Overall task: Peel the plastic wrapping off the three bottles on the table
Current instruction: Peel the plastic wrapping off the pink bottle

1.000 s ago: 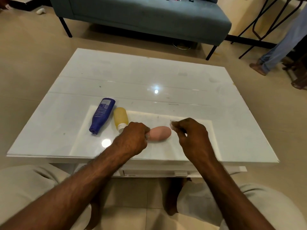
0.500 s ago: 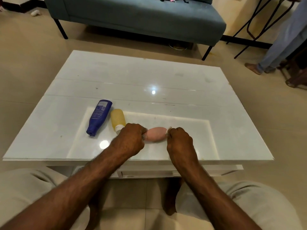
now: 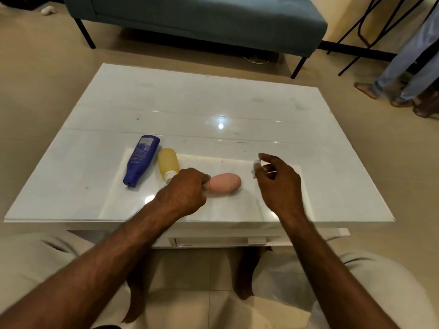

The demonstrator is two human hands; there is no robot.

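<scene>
Three bottles lie on the white glass table. A pink bottle lies on its side near the front edge, and my left hand grips its cap end. A yellow bottle with a white cap lies just left of that hand, and a dark blue bottle lies further left. My right hand hovers to the right of the pink bottle, apart from it, pinching a small crumpled scrap of clear plastic wrapping between thumb and fingers.
A teal sofa stands beyond the table's far edge. A person's legs and black metal chair legs are at the far right. My knees sit under the table's front edge, above a drawer.
My right hand was at the pink bottle's tip half a second ago; it has pulled away to the right and up with a scrap of wrapping. My left hand stays on the bottle.
</scene>
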